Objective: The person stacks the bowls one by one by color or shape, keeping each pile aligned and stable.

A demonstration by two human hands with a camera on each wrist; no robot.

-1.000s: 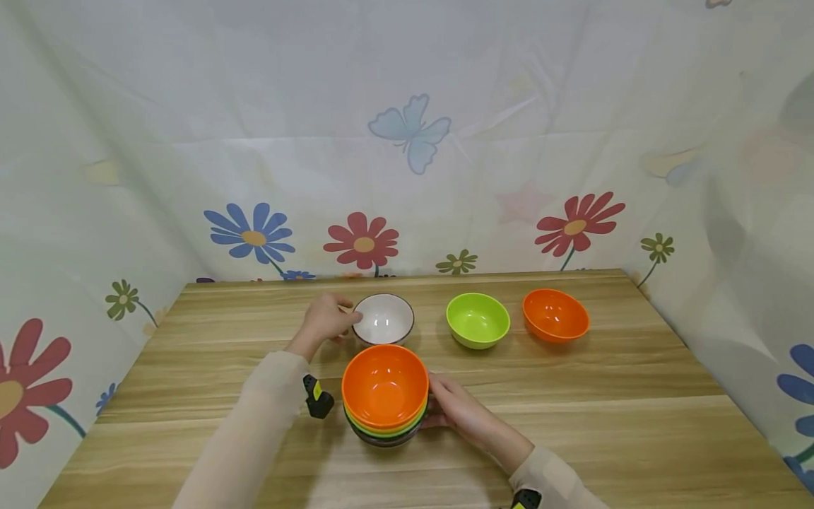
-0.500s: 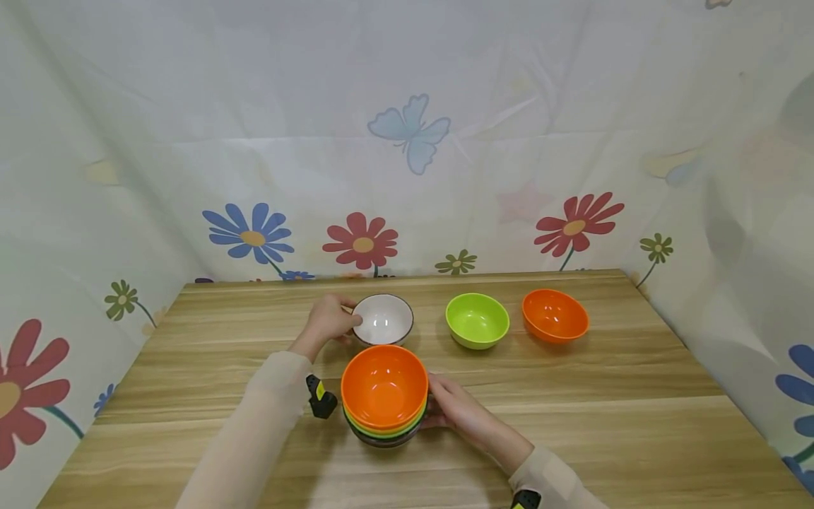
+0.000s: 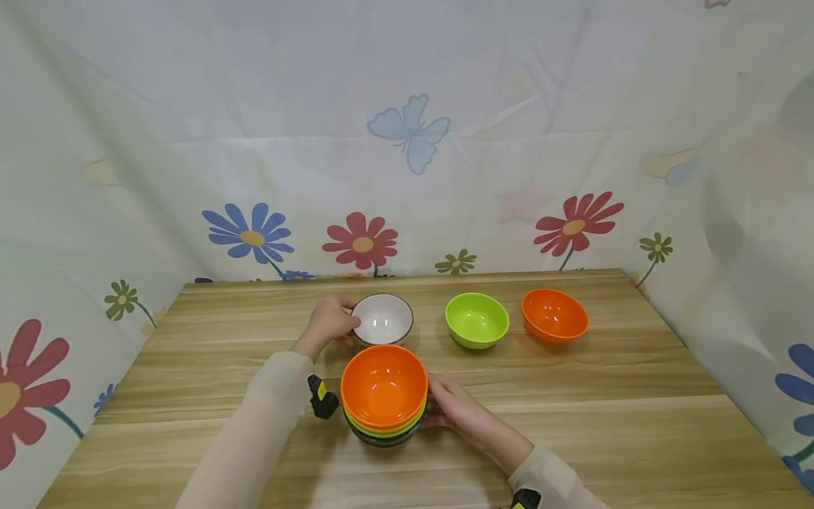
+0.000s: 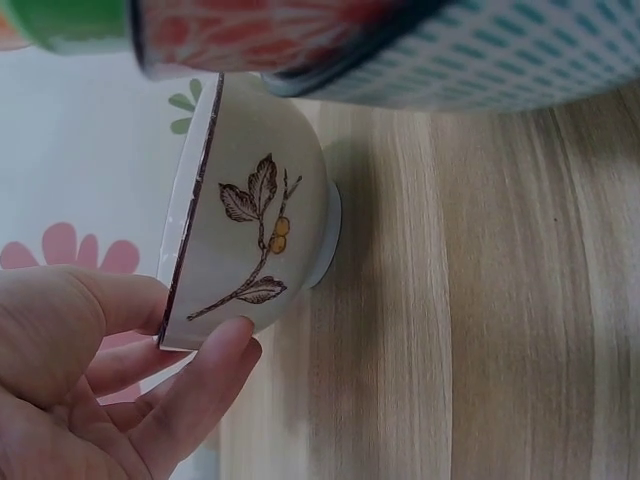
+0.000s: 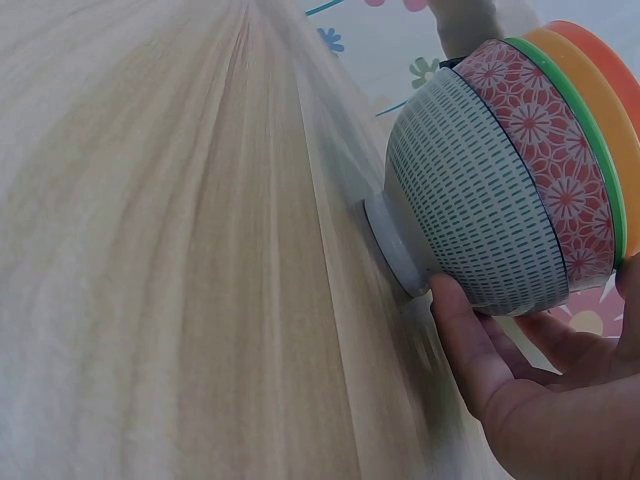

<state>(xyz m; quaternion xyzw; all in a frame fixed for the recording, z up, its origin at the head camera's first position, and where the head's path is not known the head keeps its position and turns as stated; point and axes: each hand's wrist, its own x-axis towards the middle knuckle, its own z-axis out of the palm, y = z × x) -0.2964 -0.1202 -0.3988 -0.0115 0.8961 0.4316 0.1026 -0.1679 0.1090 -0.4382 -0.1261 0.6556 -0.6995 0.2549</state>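
The left hand sits just above the middle of the head view, its grip pinching the near-left rim of the white bowl, thumb inside the rim and fingers curled under the outer wall; the bowl stands on its foot on the bench; the right hand, lower centre, cups the right side of the stack of bowls, fingers bent round its lower wall, though how firmly it clasps is hard to judge from here. The white bowl and the stack stand just apart; to the right, the green bowl and the orange bowl sit in a row near the bench's far edge, with bare wood spreading to the right and lower right of the frame and along the left side; the floral cloth closes the bench in behind and on both sides.

The left wrist view shows a leaf-and-berry sprig painted on the white bowl's wall, unseen from the head; the right wrist view shows the stack's lowest bowl patterned in green dashes, a red floral one above, then green and orange rims.

Against the earlier frames, hands and bowls lie all but unchanged.
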